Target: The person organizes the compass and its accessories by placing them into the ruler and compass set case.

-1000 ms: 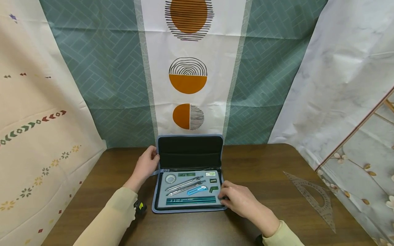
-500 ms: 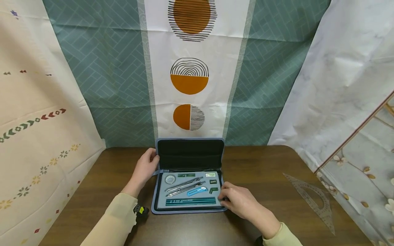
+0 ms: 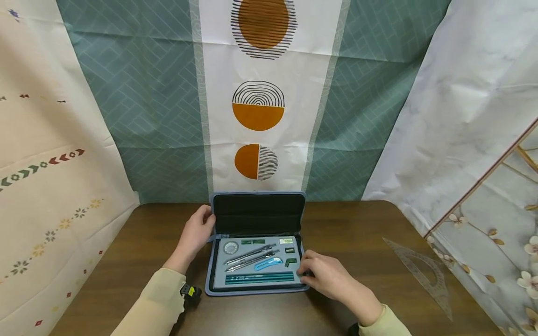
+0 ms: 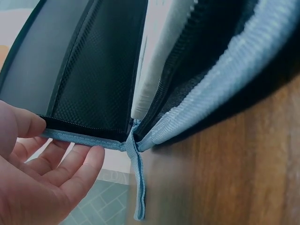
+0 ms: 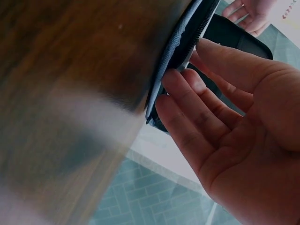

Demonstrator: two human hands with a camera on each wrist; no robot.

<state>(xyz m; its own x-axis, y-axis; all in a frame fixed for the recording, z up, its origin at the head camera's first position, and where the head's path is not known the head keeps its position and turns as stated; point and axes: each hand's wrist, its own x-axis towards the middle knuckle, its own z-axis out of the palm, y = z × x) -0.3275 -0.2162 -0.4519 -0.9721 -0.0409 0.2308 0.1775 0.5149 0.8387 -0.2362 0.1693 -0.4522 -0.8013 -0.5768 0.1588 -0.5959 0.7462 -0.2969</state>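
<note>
A blue-edged zip case (image 3: 257, 293) lies unfolded on the table, its dark lid (image 3: 258, 210) raised at the back. At the lid's left edge, my left hand (image 3: 197, 228) pinches the blue binding, thumb inside and fingers outside, as the left wrist view shows. My right hand (image 3: 325, 274) holds the case's lower right rim between thumb and fingertips. The grey tray (image 3: 235, 285) carries green pencils (image 3: 258, 278), two metal compasses (image 3: 250, 257), a light-blue utility knife (image 3: 268, 263), a white ring-shaped piece (image 3: 230, 248), an eraser (image 3: 286, 241) and small green pieces (image 3: 291, 262).
A clear set square (image 3: 420, 275) with a curved cut-out lies at the right of the brown table (image 3: 357, 233). Patterned cloths (image 3: 168, 116) hang behind and at both sides. A blue pull strap (image 4: 136, 183) hangs at the case's left hinge.
The lid's top edge has come slightly lower in the head view and looks wider, as if tipped a little forward. Both hands keep their places on the case. The view has shifted slightly.
</note>
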